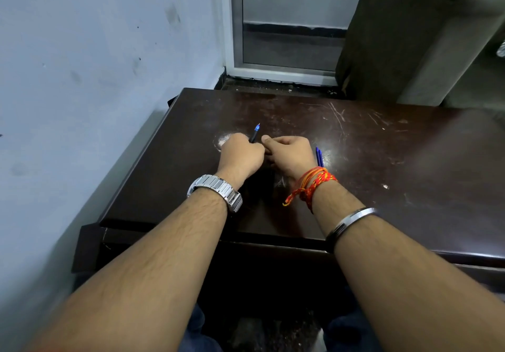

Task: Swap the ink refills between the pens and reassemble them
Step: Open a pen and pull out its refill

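The left hand (241, 152) covers most of the pen (254, 133) it holds; only the blue tip and a short dark stretch of barrel stick out toward the far edge of the surface (382, 146). The right hand (291, 152) curls its fingers (266, 139) inward, so whatever they grip cannot be seen. The blue pieces (319, 157) behind the right wrist are partly hidden. The surface's right side runs past the picture's edge.
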Tool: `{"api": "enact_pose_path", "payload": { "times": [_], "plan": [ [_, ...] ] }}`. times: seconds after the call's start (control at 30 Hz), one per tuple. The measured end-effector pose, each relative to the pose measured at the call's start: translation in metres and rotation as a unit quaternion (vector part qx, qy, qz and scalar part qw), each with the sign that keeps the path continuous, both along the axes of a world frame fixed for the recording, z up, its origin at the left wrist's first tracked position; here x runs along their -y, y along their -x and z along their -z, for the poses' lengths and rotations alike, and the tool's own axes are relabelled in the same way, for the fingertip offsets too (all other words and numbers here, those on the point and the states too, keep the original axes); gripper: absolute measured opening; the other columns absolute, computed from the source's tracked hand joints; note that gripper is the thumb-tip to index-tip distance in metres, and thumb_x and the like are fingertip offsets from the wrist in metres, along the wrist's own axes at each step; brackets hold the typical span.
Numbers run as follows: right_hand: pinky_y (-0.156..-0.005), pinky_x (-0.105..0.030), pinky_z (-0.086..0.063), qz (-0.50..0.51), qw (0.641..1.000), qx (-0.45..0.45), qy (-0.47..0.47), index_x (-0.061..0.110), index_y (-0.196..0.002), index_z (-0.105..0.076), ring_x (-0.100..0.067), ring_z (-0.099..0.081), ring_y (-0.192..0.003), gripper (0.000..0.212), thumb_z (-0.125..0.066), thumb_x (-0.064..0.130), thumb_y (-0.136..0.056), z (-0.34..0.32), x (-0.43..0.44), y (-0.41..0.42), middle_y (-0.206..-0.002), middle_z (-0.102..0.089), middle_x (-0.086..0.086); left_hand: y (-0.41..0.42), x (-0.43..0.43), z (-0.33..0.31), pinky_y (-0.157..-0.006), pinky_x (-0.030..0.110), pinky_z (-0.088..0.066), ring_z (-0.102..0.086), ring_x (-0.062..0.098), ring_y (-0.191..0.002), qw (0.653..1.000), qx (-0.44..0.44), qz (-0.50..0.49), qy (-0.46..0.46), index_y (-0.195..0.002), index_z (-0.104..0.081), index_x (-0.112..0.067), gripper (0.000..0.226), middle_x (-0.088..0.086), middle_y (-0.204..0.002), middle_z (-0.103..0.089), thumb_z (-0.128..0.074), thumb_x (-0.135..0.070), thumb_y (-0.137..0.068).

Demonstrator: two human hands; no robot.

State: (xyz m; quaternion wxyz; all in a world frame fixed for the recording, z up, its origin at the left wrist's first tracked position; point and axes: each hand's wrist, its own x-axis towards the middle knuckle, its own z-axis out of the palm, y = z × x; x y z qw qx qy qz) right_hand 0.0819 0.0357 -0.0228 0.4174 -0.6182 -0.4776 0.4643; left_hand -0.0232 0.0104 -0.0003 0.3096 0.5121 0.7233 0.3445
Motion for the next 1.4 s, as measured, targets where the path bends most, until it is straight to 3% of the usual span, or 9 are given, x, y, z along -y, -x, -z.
{"api": "enact_pose_path", "payload": {
  "times": [0.23, 0.4, 0.5, 0.67, 0.87, 0.97, 1.1, 1.3, 1.4],
  "plan": [
    [-0.075, -0.05, -0.061, 0.013, 0.997, -0.068, -0.021, 0.012, -0.073, -0.077, -0.028, -0.068, -0.07, 0.021, -0.082, 0.032, -0.076, -0.006, 0.007, -0.002, -0.076, -0.075, -0.017, -0.008, 0.005, 0.0, -0.036, 0.017, -0.033, -0.051, 0.014, -0.052, 0.998, 0.034, 0.018, -0.05, -0.075, -0.071, 0.002, 0.014, 0.005, -0.058, -0.06, -0.063, -0.005, -0.084],
    [-0.048, -0.023, -0.045, 0.026, 0.997, -0.073, -0.029, 0.016, -0.064, -0.073, -0.008, -0.055, -0.045, 0.019, -0.081, 0.025, -0.079, -0.01, 0.008, -0.008, -0.055, -0.065, 0.001, -0.006, 0.005, 0.0, -0.054, 0.032, -0.051, -0.059, 0.017, -0.062, 0.996, 0.005, 0.013, -0.092, -0.08, -0.075, 0.002, 0.013, 0.022, -0.081, -0.075, -0.077, -0.011, -0.079],
    [-0.054, -0.028, -0.044, 0.015, 0.998, -0.063, -0.024, 0.017, -0.06, -0.07, -0.012, -0.054, -0.051, 0.025, -0.076, 0.022, -0.084, -0.013, 0.007, -0.006, -0.057, -0.063, 0.0, -0.006, 0.004, -0.001, -0.059, 0.037, -0.056, -0.064, 0.019, -0.065, 0.995, 0.005, 0.013, -0.101, -0.077, -0.078, -0.003, 0.006, 0.02, -0.078, -0.076, -0.078, -0.008, -0.078],
    [-0.055, -0.028, -0.045, 0.013, 0.998, -0.055, -0.012, 0.016, -0.066, -0.074, -0.013, -0.058, -0.059, 0.021, -0.071, 0.019, -0.087, -0.015, 0.006, -0.008, -0.064, -0.068, -0.001, -0.009, 0.002, -0.002, -0.041, 0.011, -0.039, -0.055, -0.001, -0.048, 0.995, 0.022, 0.025, -0.093, -0.09, -0.079, -0.015, 0.016, -0.008, -0.057, -0.065, -0.072, -0.005, -0.08],
    [-0.063, -0.034, -0.051, 0.007, 0.998, -0.062, -0.017, 0.015, -0.066, -0.074, -0.018, -0.061, -0.066, 0.023, -0.07, 0.015, -0.088, -0.014, 0.006, -0.01, -0.068, -0.069, -0.007, -0.01, 0.0, -0.002, -0.036, 0.01, -0.035, -0.048, -0.007, -0.034, 0.995, 0.039, 0.04, -0.08, -0.103, -0.077, -0.011, 0.028, -0.011, -0.046, -0.059, -0.066, 0.0, -0.08],
    [-0.056, -0.027, -0.049, 0.004, 0.999, -0.043, -0.019, 0.018, -0.065, -0.074, -0.014, -0.059, -0.06, 0.026, -0.067, 0.018, -0.091, -0.014, 0.006, -0.012, -0.065, -0.068, -0.001, -0.009, -0.001, -0.003, -0.044, 0.014, -0.044, -0.058, -0.005, -0.049, 0.996, 0.042, 0.043, -0.065, -0.113, -0.072, -0.01, 0.033, -0.008, -0.057, -0.067, -0.07, -0.001, -0.081],
    [-0.06, -0.025, -0.045, -0.006, 0.999, -0.043, -0.008, 0.017, -0.073, -0.073, -0.01, -0.055, -0.06, 0.026, -0.061, 0.02, -0.096, -0.014, 0.002, -0.018, -0.068, -0.066, -0.001, -0.008, -0.002, -0.005, -0.076, 0.04, -0.062, -0.075, 0.023, -0.083, 0.992, 0.112, 0.056, -0.034, -0.125, -0.063, -0.009, 0.046, 0.013, -0.088, -0.078, -0.08, -0.006, -0.083],
    [-0.069, -0.037, -0.054, 0.002, 0.998, -0.055, -0.035, 0.007, -0.089, -0.075, -0.016, -0.059, -0.061, 0.024, -0.073, 0.031, -0.087, -0.018, 0.003, -0.017, -0.069, -0.066, -0.007, -0.012, 0.003, -0.008, -0.061, 0.027, -0.059, -0.073, 0.014, -0.065, 0.991, 0.108, 0.053, -0.062, -0.096, -0.072, -0.017, 0.026, 0.006, -0.072, -0.077, -0.069, 0.004, -0.082],
    [-0.062, -0.032, -0.057, 0.016, 0.995, -0.079, -0.052, 0.004, -0.092, -0.073, -0.018, -0.063, -0.062, 0.021, -0.079, 0.022, -0.082, -0.018, 0.004, -0.017, -0.074, -0.07, -0.009, -0.012, 0.004, -0.009, -0.067, 0.035, -0.062, -0.076, 0.022, -0.073, 0.992, 0.09, 0.052, -0.066, -0.093, -0.072, -0.021, 0.025, 0.009, -0.074, -0.078, -0.068, 0.001, -0.081]
  ]
}}
